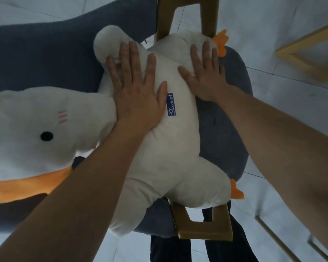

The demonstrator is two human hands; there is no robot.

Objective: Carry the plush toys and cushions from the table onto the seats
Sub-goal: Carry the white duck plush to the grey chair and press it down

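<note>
A big white plush duck [170,152] with an orange beak, orange feet and a blue "Sweet" label lies across the blue-grey padded seat [220,133] of a chair. Its head hangs off to the left, its feet point right. My left hand [136,87] lies flat on the duck's body, fingers spread. Pressing flat beside it near the upper foot is my right hand [204,72], fingers apart. Neither hand closes around the toy.
The chair's gold metal legs [201,225] show below the seat and at the top. Its dark blue backrest [36,53] fills the upper left. Another gold frame [307,53] stands at the upper right on the pale tiled floor [292,167].
</note>
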